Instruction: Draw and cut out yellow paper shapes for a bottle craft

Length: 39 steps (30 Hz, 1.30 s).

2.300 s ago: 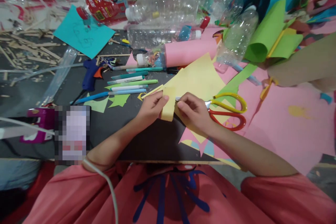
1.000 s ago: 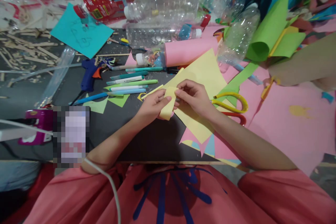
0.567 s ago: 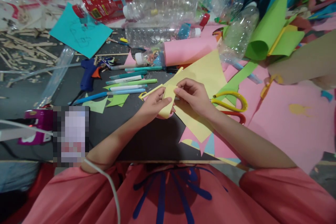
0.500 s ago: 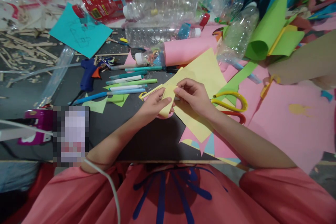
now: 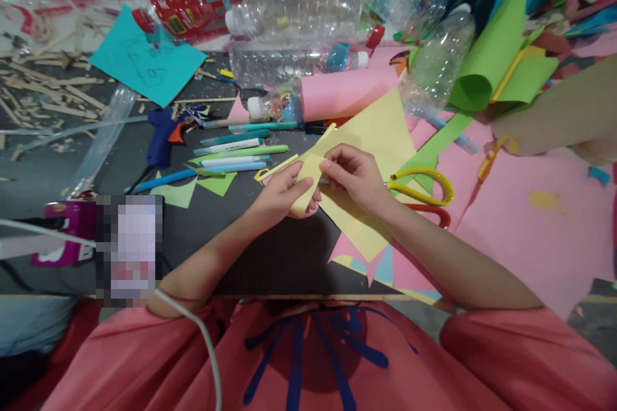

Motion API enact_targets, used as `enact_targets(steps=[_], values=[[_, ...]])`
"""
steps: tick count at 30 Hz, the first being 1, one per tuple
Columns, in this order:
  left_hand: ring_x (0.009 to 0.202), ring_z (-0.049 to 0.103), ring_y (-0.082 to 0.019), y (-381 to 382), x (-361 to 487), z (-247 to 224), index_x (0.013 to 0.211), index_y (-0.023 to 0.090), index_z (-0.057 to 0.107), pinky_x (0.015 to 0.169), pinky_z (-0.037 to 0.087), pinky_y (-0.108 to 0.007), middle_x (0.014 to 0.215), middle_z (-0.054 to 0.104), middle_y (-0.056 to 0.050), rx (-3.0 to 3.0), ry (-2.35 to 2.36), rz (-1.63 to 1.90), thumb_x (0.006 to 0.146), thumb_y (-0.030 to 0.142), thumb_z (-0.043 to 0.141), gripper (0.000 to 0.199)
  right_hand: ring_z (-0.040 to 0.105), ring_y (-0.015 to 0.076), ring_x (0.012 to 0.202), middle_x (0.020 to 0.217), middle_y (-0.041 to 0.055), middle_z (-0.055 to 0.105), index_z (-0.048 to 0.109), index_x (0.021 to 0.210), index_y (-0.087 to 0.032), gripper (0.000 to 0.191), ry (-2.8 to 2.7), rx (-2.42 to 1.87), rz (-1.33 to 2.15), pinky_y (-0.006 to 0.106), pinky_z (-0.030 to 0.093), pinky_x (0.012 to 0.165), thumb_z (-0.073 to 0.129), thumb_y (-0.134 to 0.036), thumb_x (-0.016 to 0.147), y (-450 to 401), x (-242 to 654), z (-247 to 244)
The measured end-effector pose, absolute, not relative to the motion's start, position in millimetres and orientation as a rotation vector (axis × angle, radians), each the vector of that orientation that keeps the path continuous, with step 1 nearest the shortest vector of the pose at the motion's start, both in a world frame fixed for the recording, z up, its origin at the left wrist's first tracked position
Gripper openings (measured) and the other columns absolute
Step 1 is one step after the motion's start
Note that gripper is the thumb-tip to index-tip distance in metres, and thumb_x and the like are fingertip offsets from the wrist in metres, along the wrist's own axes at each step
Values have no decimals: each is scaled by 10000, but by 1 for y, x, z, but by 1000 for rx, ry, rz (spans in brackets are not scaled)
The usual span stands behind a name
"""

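One strip (image 5: 308,183), apparently cut | left fingers (image 5: 301,189): clamped on it | right fingers (image 5: 337,172): pinching its edge | sheet (image 5: 373,135): large area uncut

Room lies over the dark surface (image 5: 270,257) between the forearms (image 5: 207,247), short of the yellow strip (image 5: 309,170) (held by left hand (image 5: 286,190) and right hand (image 5: 355,174)); pens (image 5: 250,160) block the left, bottles (image 5: 274,64) the back, scissors (image 5: 415,192) the right.
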<state>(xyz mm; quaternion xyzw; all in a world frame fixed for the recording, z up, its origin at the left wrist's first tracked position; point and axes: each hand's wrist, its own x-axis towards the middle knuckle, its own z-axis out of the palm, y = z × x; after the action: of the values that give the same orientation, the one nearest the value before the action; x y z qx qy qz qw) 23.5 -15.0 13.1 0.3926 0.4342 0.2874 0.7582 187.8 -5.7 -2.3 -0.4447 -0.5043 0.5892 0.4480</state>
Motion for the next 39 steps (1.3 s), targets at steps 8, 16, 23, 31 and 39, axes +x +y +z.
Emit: enact_targets(steps=[8, 16, 23, 31, 39], values=[[509, 588, -86, -15, 23, 9, 863, 173, 506, 491, 475, -200, 634, 637, 25, 871, 919, 633, 756, 440, 733, 366, 448, 66, 479, 571, -64, 509, 546, 693, -210, 482, -1249, -1099, 1461, 237, 401, 475, 724, -657, 720, -6, 188, -2], [515, 618, -97, -12, 20, 9, 886, 172, 514, 508, 493, -202, 635, 669, 19, 907, 940, 645, 728, 469, 751, 411, 418, 55, 443, 547, -75, 491, 535, 687, -204, 501, -1199, -1110, 1458, 223, 362, 440, 740, -661, 698, -6, 187, -1], [482, 622, -106, -6, 15, 10, 913, 181, 563, 438, 429, -173, 606, 655, 36, 1020, 1215, 818, 716, 395, 748, 345, 409, 52, 400, 519, -89, 482, 504, 713, -216, 462, -1130, -1149, 1423, 205, 332, 403, 735, -616, 728, -5, 191, -3], [501, 598, -93, 0, 6, 13, 894, 164, 689, 517, 525, -234, 691, 653, 15, 1138, 1171, 814, 702, 365, 758, 286, 428, 72, 435, 494, -73, 483, 486, 644, -215, 450, -1197, -1099, 1503, 230, 386, 463, 721, -585, 750, -5, 190, -3], [568, 602, -104, 10, -2, 6, 859, 178, 664, 550, 540, -223, 674, 631, 30, 1125, 1217, 1009, 652, 341, 796, 295, 453, 54, 391, 510, -78, 528, 448, 625, -218, 519, -990, -1178, 1469, 190, 318, 383, 796, -601, 649, -3, 194, -3]])
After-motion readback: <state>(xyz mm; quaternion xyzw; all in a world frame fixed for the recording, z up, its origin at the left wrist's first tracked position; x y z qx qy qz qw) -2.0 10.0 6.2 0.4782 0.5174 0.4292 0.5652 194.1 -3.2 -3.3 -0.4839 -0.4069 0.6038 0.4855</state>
